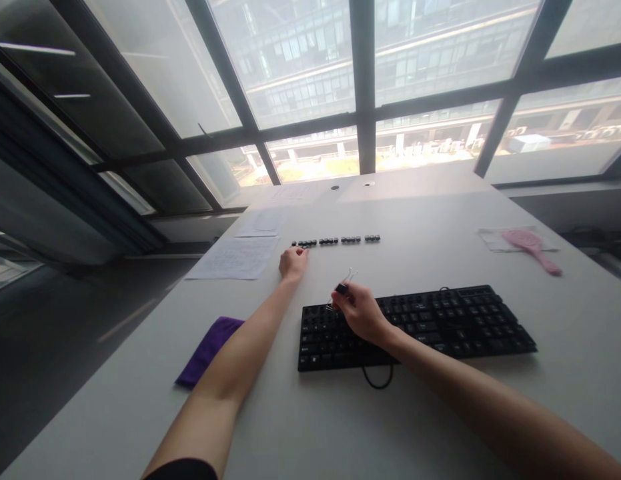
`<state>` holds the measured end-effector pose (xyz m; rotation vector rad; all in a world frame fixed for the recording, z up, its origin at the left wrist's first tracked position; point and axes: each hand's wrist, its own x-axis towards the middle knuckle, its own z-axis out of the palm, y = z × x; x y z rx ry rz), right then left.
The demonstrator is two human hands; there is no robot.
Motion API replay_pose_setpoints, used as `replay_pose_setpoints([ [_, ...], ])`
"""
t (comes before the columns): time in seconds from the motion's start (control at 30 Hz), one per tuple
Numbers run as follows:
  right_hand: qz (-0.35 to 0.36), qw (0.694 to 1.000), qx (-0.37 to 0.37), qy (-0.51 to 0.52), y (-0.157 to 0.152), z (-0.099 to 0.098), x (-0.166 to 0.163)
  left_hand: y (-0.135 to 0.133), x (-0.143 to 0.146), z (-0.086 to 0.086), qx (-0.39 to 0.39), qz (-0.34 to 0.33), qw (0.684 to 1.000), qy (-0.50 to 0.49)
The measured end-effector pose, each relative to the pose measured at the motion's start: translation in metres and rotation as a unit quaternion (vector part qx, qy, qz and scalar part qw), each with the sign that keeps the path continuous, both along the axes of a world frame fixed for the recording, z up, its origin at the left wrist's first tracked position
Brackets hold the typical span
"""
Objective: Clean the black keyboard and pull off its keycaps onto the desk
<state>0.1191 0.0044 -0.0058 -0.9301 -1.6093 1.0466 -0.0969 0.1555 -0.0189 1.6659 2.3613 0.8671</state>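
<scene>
My left hand [293,262] reaches out to the left end of a row of small black keycaps [329,241]. Its fingers are pinched together at a dark keycap just in front of the row. My right hand [361,311] is closed round the black handle of a wire keycap puller [341,289], over the upper left part of a black keyboard [425,327]. Thin wire ends stick out on both sides of the handle. The hand and wrist hide some of the keys beneath. The keycaps lie in several small groups in a line behind the keyboard.
Printed paper sheets [235,259] lie on the white table [420,227] at the left. Beside my left forearm is a folded purple cloth [210,353]. A pink hairbrush [527,247] rests on a pale cloth at the right. The keyboard's cable [379,387] loops out in front.
</scene>
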Motion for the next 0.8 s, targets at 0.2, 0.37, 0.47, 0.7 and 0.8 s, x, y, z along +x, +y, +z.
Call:
replay_pose_setpoints([
  [0.2,-0.030,0.999,0.005,0.038,0.004,-0.002,-0.001,-0.050,0.005,0.015,-0.006,-0.093,0.996,-0.006],
  [0.37,-0.037,0.998,0.016,0.042,0.006,0.002,0.002,-0.116,0.022,0.029,-0.020,-0.212,0.977,-0.001],
  [0.47,-0.034,0.999,0.016,0.026,0.007,0.005,0.006,-0.146,0.032,0.032,-0.005,-0.259,0.966,0.010],
  [0.7,0.013,1.000,-0.009,-0.023,0.013,0.001,0.015,-0.169,0.039,0.022,0.012,-0.258,0.966,-0.015],
  [0.8,0.022,0.999,-0.003,-0.039,0.013,0.000,0.017,-0.172,0.041,0.021,0.028,-0.269,0.962,-0.018],
])
